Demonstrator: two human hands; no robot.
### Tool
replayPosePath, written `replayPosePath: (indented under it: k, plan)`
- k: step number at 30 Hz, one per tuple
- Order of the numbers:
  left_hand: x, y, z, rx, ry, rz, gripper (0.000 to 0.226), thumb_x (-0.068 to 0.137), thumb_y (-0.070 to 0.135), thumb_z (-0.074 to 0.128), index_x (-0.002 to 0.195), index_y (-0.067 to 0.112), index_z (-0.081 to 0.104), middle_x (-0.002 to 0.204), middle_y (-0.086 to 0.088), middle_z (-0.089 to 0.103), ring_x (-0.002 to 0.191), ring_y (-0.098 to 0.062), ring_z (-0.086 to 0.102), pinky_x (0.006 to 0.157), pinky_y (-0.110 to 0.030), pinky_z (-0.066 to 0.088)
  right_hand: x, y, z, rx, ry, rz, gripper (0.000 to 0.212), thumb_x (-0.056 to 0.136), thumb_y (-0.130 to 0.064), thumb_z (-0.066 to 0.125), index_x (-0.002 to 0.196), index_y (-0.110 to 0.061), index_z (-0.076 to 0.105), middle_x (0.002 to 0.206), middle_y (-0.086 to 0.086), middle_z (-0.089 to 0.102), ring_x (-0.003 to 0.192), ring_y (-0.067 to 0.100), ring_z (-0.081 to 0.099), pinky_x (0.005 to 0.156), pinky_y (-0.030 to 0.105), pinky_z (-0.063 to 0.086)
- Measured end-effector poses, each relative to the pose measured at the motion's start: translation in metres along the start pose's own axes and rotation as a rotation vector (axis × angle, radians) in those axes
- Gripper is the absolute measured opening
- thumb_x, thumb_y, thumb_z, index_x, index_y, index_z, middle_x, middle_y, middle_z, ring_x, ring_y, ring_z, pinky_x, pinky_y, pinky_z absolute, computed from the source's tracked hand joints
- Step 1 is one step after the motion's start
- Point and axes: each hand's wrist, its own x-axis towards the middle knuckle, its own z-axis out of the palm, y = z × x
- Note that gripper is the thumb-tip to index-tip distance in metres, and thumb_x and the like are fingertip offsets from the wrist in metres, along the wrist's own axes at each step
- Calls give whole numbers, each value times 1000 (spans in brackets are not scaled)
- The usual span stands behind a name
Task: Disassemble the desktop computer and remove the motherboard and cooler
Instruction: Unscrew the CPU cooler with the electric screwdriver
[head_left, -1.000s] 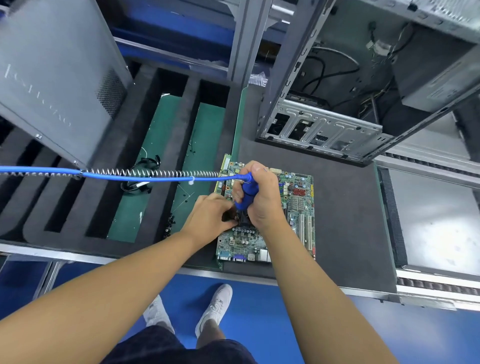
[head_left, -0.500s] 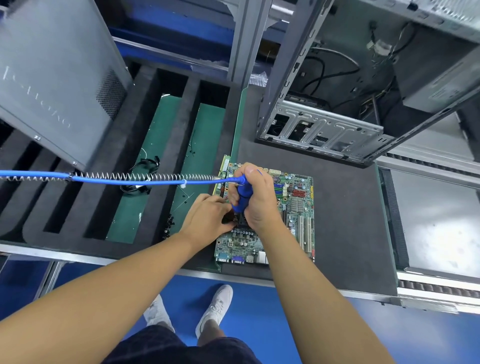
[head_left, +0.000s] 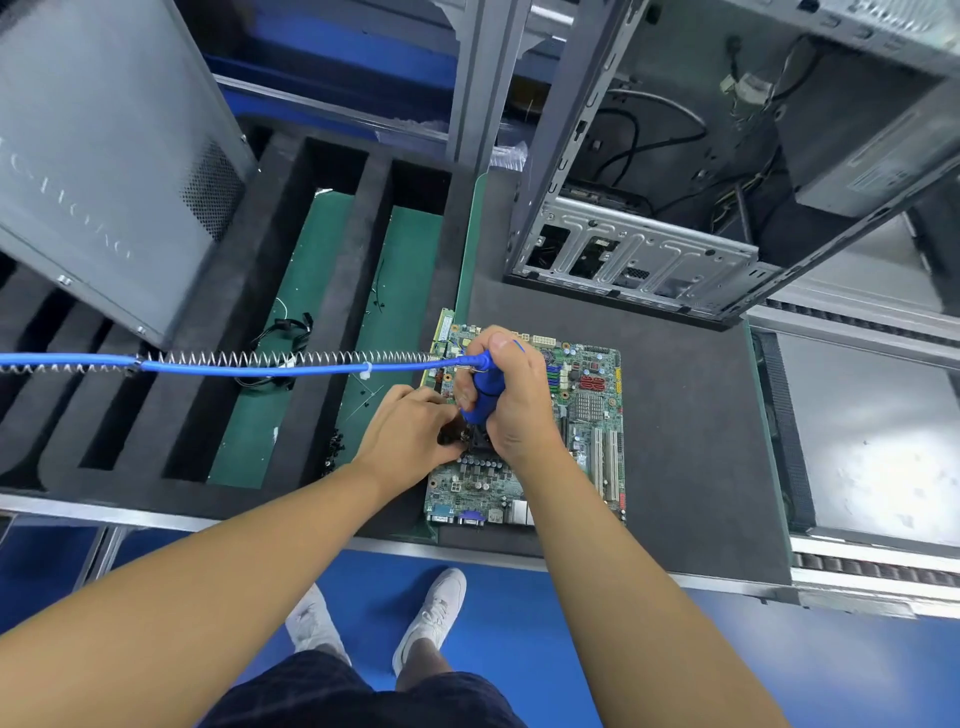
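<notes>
Blue electric screwdriver (head_left: 485, 389), gripped by the right hand (head_left: 519, 410) — a slip could stab the left hand (head_left: 405, 434) pinching the cooler (head_left: 477, 440) beneath.

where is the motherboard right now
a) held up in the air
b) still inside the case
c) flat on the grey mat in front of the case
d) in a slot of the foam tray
C: the motherboard lies flat on the mat, outside the open case, while the right hand grips a screwdriver over it.
</notes>
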Motion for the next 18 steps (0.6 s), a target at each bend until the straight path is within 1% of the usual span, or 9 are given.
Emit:
replayPosePath:
  k: [4,7,9,11,13,15,16,18]
  plan:
    - [-2,0,2,16,39,6,24,77,45,75,78,21,69,79,12,63,85,-9,55,83,-27,33,-2,-1,5,-146,9,-17,26,83,-36,52,63,-19,51,56,7,39,45,20,39,47,29,33]
    - [-2,4,-1,-32,70,12,20,74,37,79,76,26,61,78,15,63,79,-10,57,76,-27,38,-8,0,11,-281,-10,-44,24,81,-40,51,62,-25,54,55,-4,38,51,17,33,48,27,29]
    - [-3,4,-2,-52,69,27,22,75,36,79,76,27,59,76,17,63,76,-8,56,73,-27,40,-12,-1,12,-277,5,-50,26,81,-41,52,64,-23,54,55,-6,37,52,15,32,48,27,28]
    - [-4,4,-2,-63,81,42,20,76,36,78,79,26,61,77,15,65,74,-9,57,70,-27,44,-14,-2,11,-264,8,-78,23,82,-40,52,65,-24,55,56,-6,41,54,11,35,51,26,31]
    - [-5,5,-3,-90,104,42,21,73,31,81,77,27,61,70,12,65,62,-12,58,57,-27,47,-16,-3,12,-308,-18,-106,20,82,-37,51,66,-27,56,62,-8,48,59,10,40,56,24,34]
    - [-5,6,-4,-92,117,55,23,69,26,84,74,25,61,63,9,64,52,-14,57,46,-26,46,-17,-4,14,-348,-43,-98,18,82,-35,50,67,-25,55,66,-10,50,63,10,42,59,24,35]
    - [-5,5,-4,-91,126,70,24,68,24,84,73,25,61,63,8,64,51,-14,57,45,-24,44,-18,-4,14,-345,-45,-91,18,82,-34,50,67,-24,55,66,-10,50,63,11,41,59,24,35]
    - [-3,4,-5,-84,133,91,22,70,26,82,76,25,61,67,9,66,57,-14,59,49,-24,43,-17,-5,12,-331,-39,-87,19,82,-34,50,67,-23,54,64,-11,48,61,11,40,57,25,33]
